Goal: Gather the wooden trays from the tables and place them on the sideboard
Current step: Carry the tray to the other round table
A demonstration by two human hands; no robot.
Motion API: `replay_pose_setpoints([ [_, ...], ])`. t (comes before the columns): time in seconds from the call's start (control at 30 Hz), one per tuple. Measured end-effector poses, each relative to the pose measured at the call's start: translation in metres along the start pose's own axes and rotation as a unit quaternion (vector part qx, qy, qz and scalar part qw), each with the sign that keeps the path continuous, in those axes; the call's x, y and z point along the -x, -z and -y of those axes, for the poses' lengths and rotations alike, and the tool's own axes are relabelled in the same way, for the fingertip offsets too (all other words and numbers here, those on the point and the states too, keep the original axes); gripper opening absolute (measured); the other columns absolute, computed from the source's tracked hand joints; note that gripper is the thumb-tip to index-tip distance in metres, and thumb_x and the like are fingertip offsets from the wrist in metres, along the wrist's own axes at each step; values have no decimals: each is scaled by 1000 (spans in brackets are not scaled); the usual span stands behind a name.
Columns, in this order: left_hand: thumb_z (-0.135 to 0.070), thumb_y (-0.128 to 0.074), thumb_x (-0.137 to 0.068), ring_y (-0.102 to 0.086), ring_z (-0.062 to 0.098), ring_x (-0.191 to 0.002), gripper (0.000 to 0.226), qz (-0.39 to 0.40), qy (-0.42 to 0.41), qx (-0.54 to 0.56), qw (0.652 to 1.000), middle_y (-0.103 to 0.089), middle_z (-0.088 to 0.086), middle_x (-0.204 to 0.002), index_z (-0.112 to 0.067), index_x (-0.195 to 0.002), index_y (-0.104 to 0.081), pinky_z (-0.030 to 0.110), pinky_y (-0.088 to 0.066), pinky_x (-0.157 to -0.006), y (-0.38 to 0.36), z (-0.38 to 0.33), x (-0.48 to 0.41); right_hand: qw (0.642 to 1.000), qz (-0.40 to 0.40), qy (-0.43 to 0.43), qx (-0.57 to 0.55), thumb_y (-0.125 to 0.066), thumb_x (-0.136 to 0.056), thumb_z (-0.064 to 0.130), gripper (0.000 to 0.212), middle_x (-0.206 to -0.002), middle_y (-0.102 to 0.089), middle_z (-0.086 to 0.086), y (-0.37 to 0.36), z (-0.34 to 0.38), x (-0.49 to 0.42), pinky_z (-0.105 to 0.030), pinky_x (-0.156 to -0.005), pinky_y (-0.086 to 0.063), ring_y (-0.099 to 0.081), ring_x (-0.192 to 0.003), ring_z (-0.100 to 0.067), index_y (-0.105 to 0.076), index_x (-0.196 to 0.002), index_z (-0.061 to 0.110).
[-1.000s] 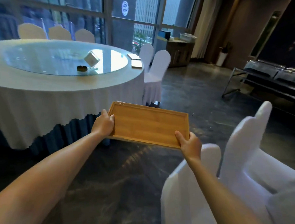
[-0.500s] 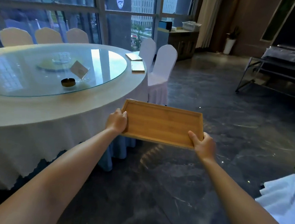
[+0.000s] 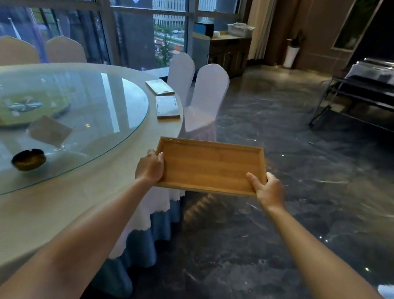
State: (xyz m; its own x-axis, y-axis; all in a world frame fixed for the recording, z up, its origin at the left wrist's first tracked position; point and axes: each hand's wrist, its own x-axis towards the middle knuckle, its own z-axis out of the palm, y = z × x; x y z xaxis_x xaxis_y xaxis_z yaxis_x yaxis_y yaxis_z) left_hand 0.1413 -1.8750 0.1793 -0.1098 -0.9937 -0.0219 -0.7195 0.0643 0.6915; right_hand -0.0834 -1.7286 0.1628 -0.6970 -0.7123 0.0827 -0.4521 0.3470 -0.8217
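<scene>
Two hands, left hand and right hand, grip a wooden tray beside the round table, above dark marble floor.

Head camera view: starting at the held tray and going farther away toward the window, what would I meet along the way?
Rectangular wooden tray held by both hands → nearer flat tray on the round table's edge → farther flat tray → two white-covered chairs → wooden sideboard by the window.

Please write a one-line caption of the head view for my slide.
Both hands, left hand and right hand, carry an empty wooden tray beside the round table.
</scene>
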Motion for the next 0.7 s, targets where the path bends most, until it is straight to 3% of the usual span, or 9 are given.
replay_pose_setpoints([
  [0.07,-30,-27,-101,-55,39,-113,45,-3,5,-15,1000,-57,24,-126,2,-126,-46,43,-43,-92,-20,-5,-46,1000,9,1,10,-62,-84,40,43,-101,-70,-19,-18,-2,-51,-36,-78,-47,-64,-97,-36,-63,-101,0],
  [0.3,-31,-26,-100,-52,42,-116,48,-22,51,-37,998,-56,27,-127,5,-125,-45,42,-40,-92,-87,-51,-216,998,55,30,22,-63,-83,40,44,-94,-69,-21,-74,-6,-261,-37,-73,-46,-64,-91,-37,-62,-93,-3],
  [0.57,-37,-26,-99,-54,42,-116,54,-79,102,-27,991,-56,27,-128,5,-126,-47,44,-42,-94,-124,-98,-399,991,117,69,15,-58,-87,39,41,-105,-68,-14,-130,42,-471,-42,-85,-53,-64,-97,-31,-60,-109,4],
  [0.7,-39,-26,-99,-52,43,-118,57,-94,148,-4,985,-55,29,-129,6,-126,-48,45,-41,-95,-141,-92,-484,983,151,96,34,-57,-88,39,42,-105,-68,-12,-181,57,-558,-34,-80,-48,-63,-98,-29,-59,-112,5],
])
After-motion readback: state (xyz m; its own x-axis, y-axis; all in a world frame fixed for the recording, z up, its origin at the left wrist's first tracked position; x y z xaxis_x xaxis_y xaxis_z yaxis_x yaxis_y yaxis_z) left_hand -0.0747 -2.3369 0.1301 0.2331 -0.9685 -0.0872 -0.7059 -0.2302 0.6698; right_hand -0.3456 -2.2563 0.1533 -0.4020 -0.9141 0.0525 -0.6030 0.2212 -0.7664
